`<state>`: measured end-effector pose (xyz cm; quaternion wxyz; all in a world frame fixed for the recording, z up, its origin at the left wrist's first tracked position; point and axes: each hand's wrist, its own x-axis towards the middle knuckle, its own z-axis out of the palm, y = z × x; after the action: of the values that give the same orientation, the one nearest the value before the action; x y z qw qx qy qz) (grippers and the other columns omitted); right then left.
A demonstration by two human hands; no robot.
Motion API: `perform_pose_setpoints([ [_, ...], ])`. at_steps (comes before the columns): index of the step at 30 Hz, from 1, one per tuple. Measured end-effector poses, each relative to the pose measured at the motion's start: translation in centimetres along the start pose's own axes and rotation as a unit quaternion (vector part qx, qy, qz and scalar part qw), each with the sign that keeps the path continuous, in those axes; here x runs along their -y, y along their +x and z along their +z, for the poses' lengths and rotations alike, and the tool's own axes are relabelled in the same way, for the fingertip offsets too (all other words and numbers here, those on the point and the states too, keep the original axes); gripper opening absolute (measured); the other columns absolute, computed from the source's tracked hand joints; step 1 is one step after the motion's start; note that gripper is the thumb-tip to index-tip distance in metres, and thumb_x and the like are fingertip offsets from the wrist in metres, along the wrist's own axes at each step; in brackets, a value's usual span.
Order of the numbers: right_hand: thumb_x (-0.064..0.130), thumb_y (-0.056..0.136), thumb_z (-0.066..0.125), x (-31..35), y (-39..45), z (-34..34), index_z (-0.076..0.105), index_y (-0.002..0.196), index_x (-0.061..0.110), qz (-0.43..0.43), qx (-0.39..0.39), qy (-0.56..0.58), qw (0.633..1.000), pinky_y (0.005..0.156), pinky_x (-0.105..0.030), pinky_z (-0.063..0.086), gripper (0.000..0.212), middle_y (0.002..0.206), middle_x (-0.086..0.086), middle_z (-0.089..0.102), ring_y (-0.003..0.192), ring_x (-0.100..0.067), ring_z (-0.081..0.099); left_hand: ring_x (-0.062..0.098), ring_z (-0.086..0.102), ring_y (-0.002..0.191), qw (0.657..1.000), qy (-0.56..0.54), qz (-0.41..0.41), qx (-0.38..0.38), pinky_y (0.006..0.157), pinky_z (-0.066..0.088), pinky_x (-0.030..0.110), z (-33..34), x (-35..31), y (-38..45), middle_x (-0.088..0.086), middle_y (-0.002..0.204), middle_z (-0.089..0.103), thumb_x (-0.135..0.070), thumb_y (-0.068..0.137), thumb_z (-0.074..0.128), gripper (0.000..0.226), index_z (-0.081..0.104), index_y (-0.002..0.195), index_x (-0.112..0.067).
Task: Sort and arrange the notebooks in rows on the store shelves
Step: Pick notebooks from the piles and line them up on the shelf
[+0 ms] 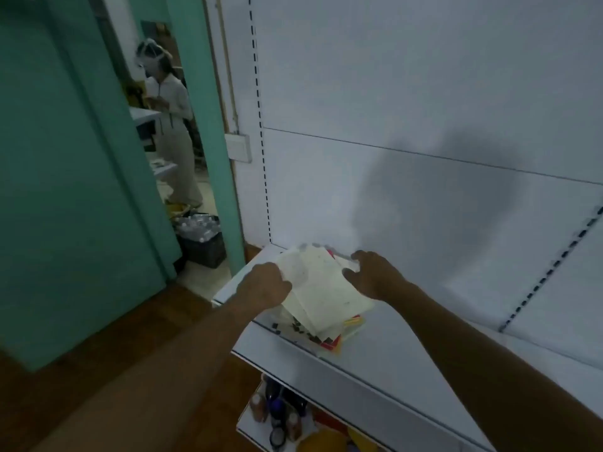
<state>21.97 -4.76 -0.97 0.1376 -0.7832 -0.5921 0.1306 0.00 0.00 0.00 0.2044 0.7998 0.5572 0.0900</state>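
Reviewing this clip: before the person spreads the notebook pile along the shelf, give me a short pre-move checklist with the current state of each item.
1. Left hand has hold of the notebook pile: ok, its fingers curl round the pile's left edge.
2. Right hand has hold of the pile: ok, it grips the right edge.
3. Pile supported: ok, it rests on the white shelf, at the left end.
4. Pile squared up: not ok, covers are fanned and some overhang the front edge.
5. Room for a row: ok, the shelf to the right shows bare.
6. Notebook count and types: cannot tell, too blurred.
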Motion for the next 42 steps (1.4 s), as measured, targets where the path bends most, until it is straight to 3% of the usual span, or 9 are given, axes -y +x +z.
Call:
perform_pose_setpoints([
  [3,0.045,0.091,0.048,-0.7,1.3,1.2,0.042,0.138,0.006,0.027,0.027,0.027,0.999,0.099,-0.038,0.046,0.061,0.135,-0.014,0.051,0.119,-0.028,0.054,0.026,0.060,0.097,0.998,-0.030,-0.060,0.014,0.076,0.045,0.028,2.0,0.3,0.4,0.013,0.102,0.064,-0.033,0.091,0.055,0.025,0.060,0.090,-0.008],
  [8,0.050,0.092,0.045,-0.9,2.9,3.1,0.041,0.134,0.003,0.047,0.056,0.023,0.997,0.100,-0.040,0.045,0.063,0.134,-0.016,0.045,0.122,-0.030,0.049,0.033,0.031,0.132,0.988,0.079,-0.131,-0.005,0.105,0.036,0.046,3.3,-0.7,1.0,0.015,0.140,0.033,-0.049,0.093,0.045,0.059,0.031,0.137,-0.012],
  [16,0.056,0.084,0.057,-1.3,2.5,5.9,0.038,0.132,0.009,0.010,0.020,0.036,0.999,0.095,-0.039,0.044,0.070,0.133,-0.012,0.040,0.122,-0.027,0.044,0.031,0.035,0.131,0.968,0.007,-0.244,-0.050,0.107,0.035,0.048,5.4,-2.3,2.5,0.013,0.140,0.038,-0.052,0.088,0.054,0.067,0.028,0.138,-0.014],
  [19,0.062,0.081,0.055,-0.5,2.3,6.4,0.038,0.134,0.015,-0.010,0.010,0.016,1.000,0.100,-0.038,0.041,0.073,0.132,-0.007,0.044,0.123,-0.024,0.044,0.030,0.035,0.132,0.969,-0.008,-0.233,-0.086,0.107,0.035,0.047,5.0,-2.4,3.0,0.010,0.141,0.040,-0.049,0.089,0.056,0.069,0.027,0.140,-0.014],
  [23,0.063,0.081,0.053,-0.1,2.4,6.8,0.037,0.136,0.017,0.006,-0.001,0.017,1.000,0.106,-0.040,0.033,0.074,0.135,-0.007,0.043,0.127,-0.025,0.040,0.027,0.052,0.119,0.954,-0.182,-0.184,-0.150,0.098,0.047,0.036,4.0,-2.2,3.7,0.010,0.132,0.049,-0.025,0.087,0.068,0.064,0.032,0.137,-0.009],
  [29,0.065,0.083,0.048,-0.2,2.6,6.8,0.046,0.130,0.011,0.083,-0.016,0.081,0.993,0.103,-0.042,0.040,0.072,0.134,-0.012,0.043,0.125,-0.029,0.042,0.029,0.056,0.111,0.933,-0.312,-0.161,-0.077,0.094,0.048,0.038,3.9,-2.5,5.2,0.013,0.123,0.060,-0.017,0.092,0.059,0.032,0.056,0.121,-0.004],
  [34,0.058,0.086,0.051,-2.8,2.4,4.6,0.057,0.098,0.010,0.164,-0.064,0.254,0.951,0.075,-0.039,0.054,0.050,0.097,-0.005,0.059,0.083,-0.019,0.057,0.029,0.059,0.108,0.902,-0.412,-0.114,-0.060,0.098,0.048,0.045,4.0,-5.3,5.8,0.010,0.120,0.063,-0.021,0.096,0.051,0.027,0.061,0.119,-0.010],
  [37,0.050,0.092,0.050,-5.9,0.9,2.5,0.053,0.098,0.015,0.182,-0.009,0.389,0.903,0.055,-0.026,0.042,0.036,0.086,-0.002,0.057,0.071,-0.015,0.055,0.027,0.057,0.111,0.908,-0.410,-0.072,-0.048,0.100,0.046,0.042,4.8,-8.0,6.1,0.002,0.115,0.062,-0.028,0.097,0.048,0.030,0.061,0.120,-0.013],
  [42,0.044,0.093,0.054,-12.5,-3.0,0.7,0.052,0.073,0.014,0.201,-0.003,0.436,0.877,0.051,-0.023,0.031,0.037,0.066,0.000,0.047,0.056,-0.013,0.040,0.026,0.061,0.103,0.916,-0.402,-0.009,0.007,0.095,0.050,0.041,8.4,-13.6,6.4,0.007,0.116,0.064,-0.020,0.100,0.046,0.029,0.059,0.123,-0.008],
])
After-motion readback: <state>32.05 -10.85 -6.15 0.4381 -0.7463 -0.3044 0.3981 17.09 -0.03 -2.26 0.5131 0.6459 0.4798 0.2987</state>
